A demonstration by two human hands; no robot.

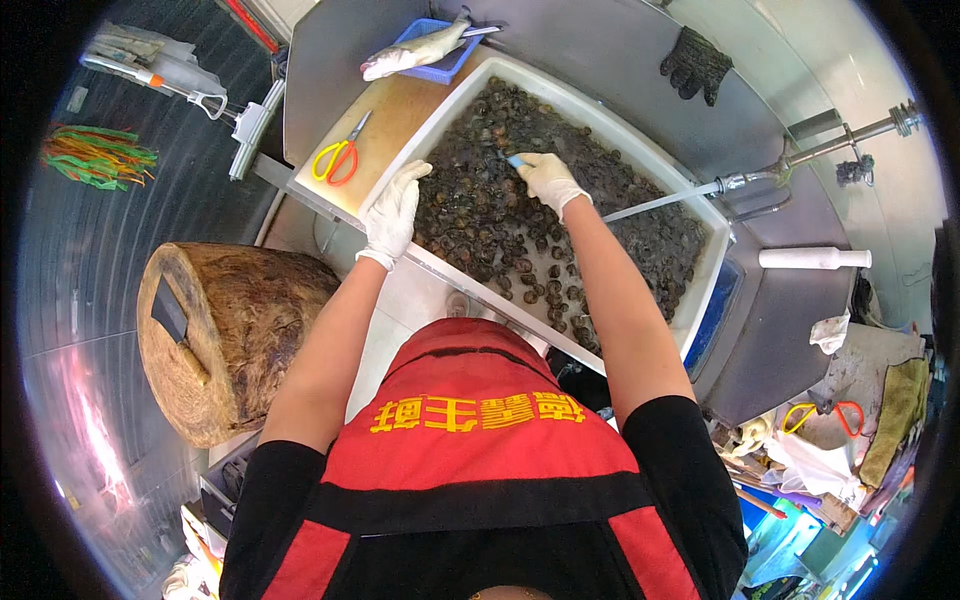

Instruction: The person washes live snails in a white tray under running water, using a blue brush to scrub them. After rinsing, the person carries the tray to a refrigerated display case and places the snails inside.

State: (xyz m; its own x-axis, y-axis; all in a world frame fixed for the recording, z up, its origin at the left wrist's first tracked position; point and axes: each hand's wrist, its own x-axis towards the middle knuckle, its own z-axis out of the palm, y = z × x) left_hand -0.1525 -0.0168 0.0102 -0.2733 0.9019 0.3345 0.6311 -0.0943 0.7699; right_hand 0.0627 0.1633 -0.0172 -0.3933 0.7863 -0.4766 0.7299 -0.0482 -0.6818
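A large white plastic tub (637, 135) lies before me, filled with dark snails (480, 217) in shallow water. My right hand (551, 178), in a pale thin glove, reaches into the middle of it. It grips a light blue handle (516, 161) whose far end is lost among the snails; I cannot tell what tool it is. At the tub's left corner my left hand (391, 214), gloved alike, holds the rim with its fingers over the edge. A stream of water (660, 201) runs from a metal tap (739, 182) into the tub's right part.
Yellow-and-orange-handled scissors (337, 159) lie on a cutting board (360, 135), left of the tub. Beyond them a fish (416, 54) lies across a blue plastic basket (446, 71). A cleaver (171, 311) rests on a thick wooden chopping block (247, 322). A dark glove (696, 64) hangs on the back panel.
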